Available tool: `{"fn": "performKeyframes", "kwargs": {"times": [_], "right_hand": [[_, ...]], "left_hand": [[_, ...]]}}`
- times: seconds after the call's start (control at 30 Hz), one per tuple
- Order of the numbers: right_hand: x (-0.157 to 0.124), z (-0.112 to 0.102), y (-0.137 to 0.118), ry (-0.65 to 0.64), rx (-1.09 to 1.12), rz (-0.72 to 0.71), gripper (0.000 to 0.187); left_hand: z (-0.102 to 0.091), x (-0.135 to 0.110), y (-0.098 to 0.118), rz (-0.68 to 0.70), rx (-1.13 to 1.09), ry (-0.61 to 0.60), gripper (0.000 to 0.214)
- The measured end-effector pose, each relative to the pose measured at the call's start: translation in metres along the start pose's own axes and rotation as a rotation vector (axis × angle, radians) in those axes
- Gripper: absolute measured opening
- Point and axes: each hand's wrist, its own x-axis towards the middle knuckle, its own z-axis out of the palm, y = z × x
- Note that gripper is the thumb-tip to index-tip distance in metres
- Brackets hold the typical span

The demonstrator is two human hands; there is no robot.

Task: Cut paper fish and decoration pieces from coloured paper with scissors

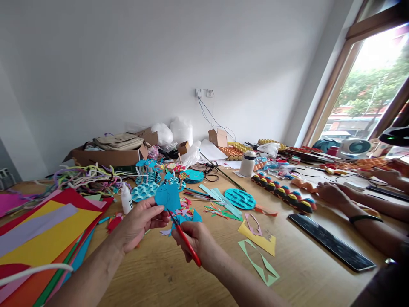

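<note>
A piece of blue paper [168, 197] with a drawn outline is pinched at its lower left by my left hand [143, 221]. My right hand [200, 243] grips red-handled scissors [185, 238], whose blades point up at the paper's lower edge. Whether the blades are around the paper or only beside it, I cannot tell. Just beyond and below the paper lie blue and pink paper scraps [187, 213]. A white glue bottle [125, 198] stands upright left of the paper, near blue egg-carton pieces [144, 192].
Stacked coloured paper [35, 232] covers the left of the table. Cut-out leftovers [258, 241], a round blue carton disc [239, 198] and a dark phone [330, 241] lie to the right. Another person's hands [334, 196] rest at the far right, beside a painted egg-carton strip [284, 194].
</note>
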Motion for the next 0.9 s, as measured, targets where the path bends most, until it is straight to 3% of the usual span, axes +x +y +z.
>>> {"fn": "performKeyframes", "kwargs": {"times": [0.53,0.9], "right_hand": [[-0.0008,-0.003,-0.0021,0.002,-0.075,0.004,0.031],[-0.0004,-0.0012,0.0028,0.003,-0.087,-0.035,0.03]], "left_hand": [[0.0009,-0.0001,0.0015,-0.056,0.009,-0.029,0.011],[-0.0019,0.0006,0.0021,-0.002,0.008,-0.045,0.008]]}}
